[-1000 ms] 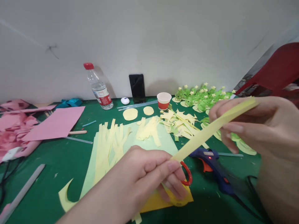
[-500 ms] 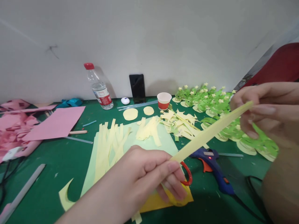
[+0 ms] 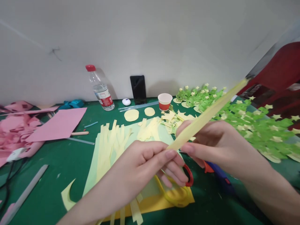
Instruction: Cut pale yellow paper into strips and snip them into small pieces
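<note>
My left hand (image 3: 145, 165) pinches the near end of a long pale-yellow paper strip (image 3: 211, 111) that slants up to the right. My right hand (image 3: 211, 147) is closed on the same strip just beyond the left fingers, thumb and forefinger pressed on it. Under both hands lie scissors with red and yellow handles (image 3: 180, 190) on an orange-yellow sheet (image 3: 154, 203). More cut yellow strips (image 3: 110, 143) lie on a light-green sheet (image 3: 93, 168) on the green table.
A blue glue gun (image 3: 220, 178) lies under my right wrist. Green paper pieces with yellow stars (image 3: 253, 125) fill the right side. At the back stand a water bottle (image 3: 100, 89), a black phone (image 3: 138, 89) and a red-and-white cup (image 3: 164, 101). Pink paper (image 3: 58, 123) lies left.
My right hand has slid down the strip from its far end to a spot beside my left fingers. The strip now tilts more steeply upward.
</note>
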A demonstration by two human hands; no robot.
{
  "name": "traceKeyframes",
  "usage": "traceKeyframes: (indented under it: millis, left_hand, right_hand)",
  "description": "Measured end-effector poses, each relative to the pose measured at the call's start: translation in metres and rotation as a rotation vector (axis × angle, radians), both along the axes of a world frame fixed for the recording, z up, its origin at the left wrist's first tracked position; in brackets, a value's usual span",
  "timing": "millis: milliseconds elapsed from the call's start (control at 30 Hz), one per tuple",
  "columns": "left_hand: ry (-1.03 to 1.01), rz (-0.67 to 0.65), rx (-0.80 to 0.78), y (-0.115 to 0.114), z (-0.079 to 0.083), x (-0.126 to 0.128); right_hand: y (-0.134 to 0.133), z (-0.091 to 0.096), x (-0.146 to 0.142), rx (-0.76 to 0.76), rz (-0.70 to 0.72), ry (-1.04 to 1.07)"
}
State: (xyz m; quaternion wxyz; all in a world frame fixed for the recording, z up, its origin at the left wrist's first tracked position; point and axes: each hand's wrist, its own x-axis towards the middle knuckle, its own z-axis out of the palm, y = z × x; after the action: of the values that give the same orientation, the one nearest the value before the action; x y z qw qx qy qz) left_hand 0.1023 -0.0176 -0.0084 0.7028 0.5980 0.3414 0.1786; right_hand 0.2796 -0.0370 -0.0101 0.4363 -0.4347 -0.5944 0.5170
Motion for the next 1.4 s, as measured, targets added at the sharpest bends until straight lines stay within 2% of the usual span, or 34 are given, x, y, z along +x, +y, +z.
traceKeyframes:
  millis: [100, 200, 400, 533, 633, 767, 1067, 1400]
  left_hand:
    - [0.024, 0.021, -0.004, -0.001, -0.001, 0.002]
    - [0.060, 0.048, 0.016, -0.002, 0.000, 0.004]
    - [0.076, 0.060, 0.182, -0.004, 0.000, 0.004]
    - [0.053, 0.040, 0.180, -0.006, -0.002, 0.003]
    - [0.047, 0.028, 0.173, -0.006, -0.005, 0.003]
    - [0.031, 0.023, 0.143, -0.006, -0.007, 0.002]
    - [0.023, 0.066, 0.139, -0.005, -0.004, 0.003]
    - [0.006, 0.139, 0.190, -0.005, -0.003, 0.003]
  right_hand:
    - [0.000, -0.004, -0.005, 0.014, -0.059, 0.022]
    - [0.000, -0.007, -0.002, 0.030, -0.061, -0.006]
    - [-0.004, -0.009, 0.002, 0.052, -0.122, 0.055]
    - [-0.003, -0.006, 0.003, 0.022, -0.133, 0.167]
    - [-0.003, -0.003, 0.003, 0.030, -0.165, 0.135]
    - [0.001, 0.000, 0.008, 0.044, -0.309, 0.102]
    - [0.013, 0.010, 0.033, 0.183, -0.623, 0.155]
    - [0.013, 0.008, 0.035, 0.250, -0.630, 0.141]
